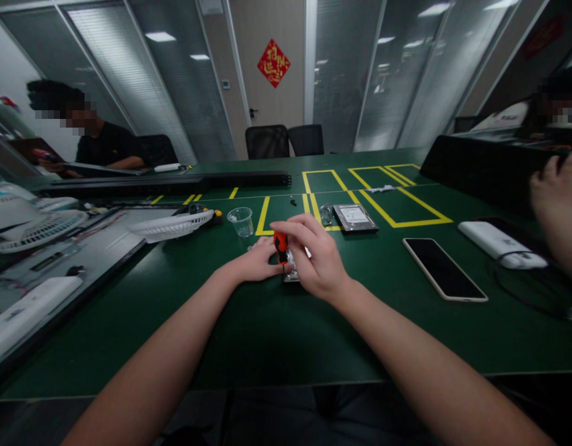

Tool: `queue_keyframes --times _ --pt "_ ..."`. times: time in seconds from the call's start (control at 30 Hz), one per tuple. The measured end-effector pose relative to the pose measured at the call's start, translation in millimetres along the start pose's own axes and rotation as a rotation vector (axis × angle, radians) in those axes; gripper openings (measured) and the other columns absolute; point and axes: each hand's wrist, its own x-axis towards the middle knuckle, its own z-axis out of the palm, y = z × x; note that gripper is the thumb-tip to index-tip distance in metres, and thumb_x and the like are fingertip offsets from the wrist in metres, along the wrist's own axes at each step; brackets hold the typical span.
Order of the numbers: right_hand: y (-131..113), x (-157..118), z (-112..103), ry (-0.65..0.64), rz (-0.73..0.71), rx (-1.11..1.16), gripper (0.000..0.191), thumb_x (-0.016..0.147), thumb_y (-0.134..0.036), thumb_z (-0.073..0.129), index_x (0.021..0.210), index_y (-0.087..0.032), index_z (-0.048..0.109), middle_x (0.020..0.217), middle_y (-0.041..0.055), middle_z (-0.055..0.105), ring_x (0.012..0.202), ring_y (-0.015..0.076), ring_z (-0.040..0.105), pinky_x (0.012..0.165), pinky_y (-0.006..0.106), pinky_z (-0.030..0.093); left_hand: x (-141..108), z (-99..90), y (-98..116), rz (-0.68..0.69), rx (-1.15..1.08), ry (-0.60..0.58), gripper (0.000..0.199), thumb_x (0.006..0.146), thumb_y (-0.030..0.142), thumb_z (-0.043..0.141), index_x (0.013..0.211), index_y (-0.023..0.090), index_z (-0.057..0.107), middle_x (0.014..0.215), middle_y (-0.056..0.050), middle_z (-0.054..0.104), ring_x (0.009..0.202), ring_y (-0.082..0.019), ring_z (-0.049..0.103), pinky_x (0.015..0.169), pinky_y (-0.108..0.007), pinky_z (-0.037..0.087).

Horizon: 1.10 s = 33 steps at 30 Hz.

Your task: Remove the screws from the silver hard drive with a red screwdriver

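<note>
Grasps an orange-and-black screwdriver [281, 246] in the right grip [320, 257], closed about the handle, pointing it down at a small metal device [291, 272]. Rests the left grip [262, 260] at the device's left side, with the thumb reaching to the shaft; cannot tell how tightly closed, with the fingers partly hidden. Has the device lying partly covered by both, on the green counter [286, 347], near the middle of its width and set in from the near edge.

Find a clear plastic cup [240, 223] just beyond the left grip, and toward the far edge, past the right grip, a labelled hard drive [355, 218] beside crumpled clear plastic [327, 215]. See a phone [444, 269] lying flat to the right, then a white box-shaped item [502, 245] near a black cable [522, 291], and another person's hand [559, 198] over the right side. Note a white slatted piece [174, 225] on the left side, and a long black bar [212, 180] toward the far left corner.
</note>
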Motion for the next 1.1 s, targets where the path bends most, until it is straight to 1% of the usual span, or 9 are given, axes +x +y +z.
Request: queue_keyframes --times 0.17,0.4,0.63,0.77,0.9,1.1 --pt "-0.8 -0.1 -0.1 -0.015 0.017 0.001 0.040 0.110 -0.011 0.047 0.139 -0.027 0.069 0.119 0.0090 0.066 0.109 0.0207 0.066 0.093 0.038 0.060 -0.3 -0.1 -0.9 -0.022 0.011 -0.005 0.047 0.095 0.052 0.073 0.128 0.019 0.066 0.137 -0.018 0.069 0.128 -0.039 0.063 0.115 -0.061 0.054" --pt "-0.8 0.8 0.6 -0.015 0.019 0.001 0.039 0.110 -0.012 0.046 0.138 -0.027 0.069 0.120 0.0089 0.067 0.111 0.0214 0.066 0.094 0.039 0.060 -0.2 0.5 -1.7 -0.051 0.021 -0.003 0.048 0.095 0.054 0.074 0.128 0.020 0.067 0.134 -0.017 0.069 0.125 -0.038 0.064 0.111 -0.058 0.057" --pt "-1.5 0.9 1.2 -0.007 0.017 -0.004 0.035 0.111 -0.015 0.047 0.137 -0.026 0.069 0.119 0.0089 0.068 0.110 0.0214 0.067 0.094 0.039 0.060 0.0 3.3 -7.5 -0.028 0.022 0.013 0.050 0.095 0.055 0.074 0.131 0.021 0.068 0.134 -0.016 0.069 0.125 -0.038 0.064 0.112 -0.059 0.056" --pt "-2.0 1.1 1.0 -0.010 0.025 -0.008 0.034 0.111 -0.016 0.048 0.137 -0.026 0.069 0.119 0.0090 0.069 0.110 0.0216 0.067 0.094 0.040 0.060 -0.4 1.2 -3.4 -0.040 0.015 0.016 0.049 0.095 0.054 0.075 0.130 0.020 0.068 0.132 -0.017 0.070 0.125 -0.039 0.065 0.111 -0.060 0.057" --pt "-2.3 1.8 1.1 -0.009 0.018 -0.002 0.034 0.111 -0.015 0.049 0.136 -0.026 0.069 0.119 0.0092 0.068 0.110 0.0212 0.067 0.093 0.039 0.061 -0.1 -1.1 1.7 -0.015 0.007 0.007 0.046 0.095 0.053 0.075 0.127 0.021 0.070 0.134 -0.016 0.070 0.128 -0.040 0.064 0.113 -0.060 0.056" --pt "-3.0 1.6 1.0 -0.010 0.023 -0.007 0.034 0.111 -0.016 0.049 0.137 -0.026 0.069 0.119 0.0097 0.069 0.109 0.0216 0.067 0.092 0.039 0.061 -0.4 -0.6 0.2 -0.005 0.014 -0.003 0.049 0.096 0.053 0.073 0.133 0.021 0.069 0.139 -0.017 0.069 0.130 -0.039 0.065 0.116 -0.060 0.055"
